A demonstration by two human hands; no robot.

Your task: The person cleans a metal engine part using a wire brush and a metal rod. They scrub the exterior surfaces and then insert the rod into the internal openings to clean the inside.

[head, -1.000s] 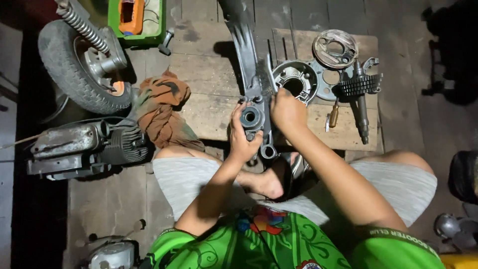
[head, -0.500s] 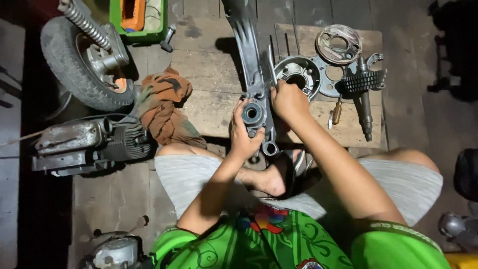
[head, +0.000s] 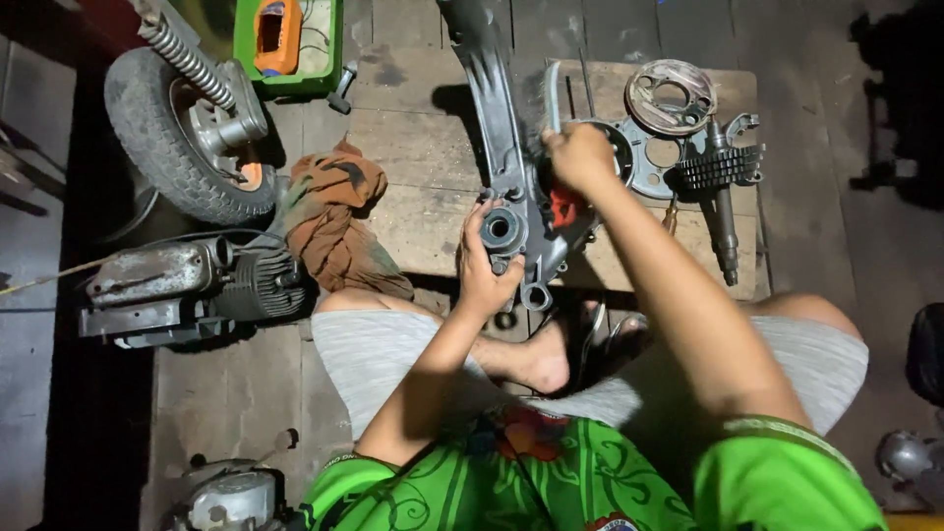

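A: Where is the grey metal casing (head: 511, 187) held?

B: On the wooden board (head: 423, 206); its round boss is clamped by the left hand (head: 487, 270), its upper edge gripped by the right hand (head: 582, 157). Judged heavy, rigid, probably greasy.

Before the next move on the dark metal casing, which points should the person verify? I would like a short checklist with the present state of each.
1. Left hand grips the casing's round boss: ok.
2. Right hand holds a tool: ok, a brush with a red handle, it seems.
3. Casing rests on the wooden board: ok.
4. Brake plate and geared shaft lie clear of the casing: ok.
5. Rag within reach: ok, to the left.
6. Casing clean: cannot tell.
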